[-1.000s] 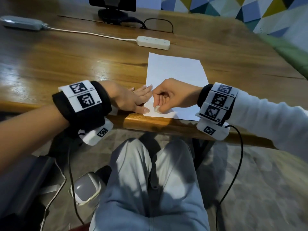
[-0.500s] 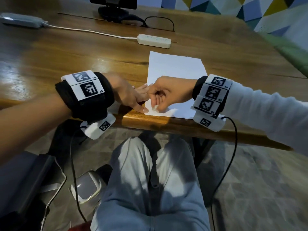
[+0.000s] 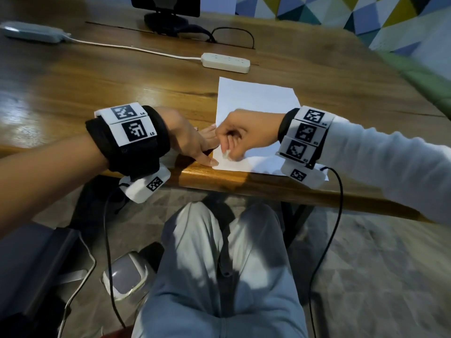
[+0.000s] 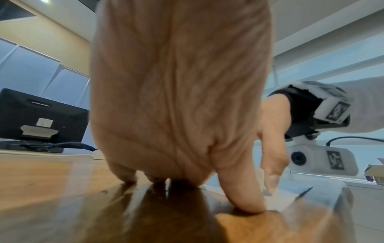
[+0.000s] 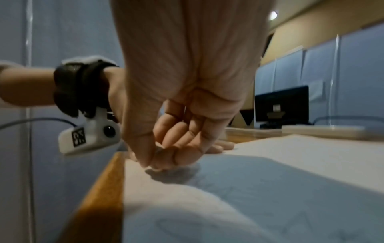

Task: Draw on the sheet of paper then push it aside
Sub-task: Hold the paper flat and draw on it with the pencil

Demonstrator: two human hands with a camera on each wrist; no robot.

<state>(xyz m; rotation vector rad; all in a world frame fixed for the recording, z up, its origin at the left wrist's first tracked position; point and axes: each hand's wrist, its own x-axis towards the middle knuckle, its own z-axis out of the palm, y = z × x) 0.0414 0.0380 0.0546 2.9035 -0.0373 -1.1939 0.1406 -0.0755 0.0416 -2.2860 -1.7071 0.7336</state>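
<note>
White rectangular paper sheet [image 3: 253, 101] was pinned flat by left hand [image 3: 192, 140]; right hand [image 3: 244, 135] fingers were curled, contents unclear.

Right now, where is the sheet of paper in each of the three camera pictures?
Head: sheet of paper lies centre, at the table's near edge.
Left wrist: low right, blurred, past the left hand's thumb.
Right wrist: fills the lower right.
Shared landmark: the black monitor.
</note>
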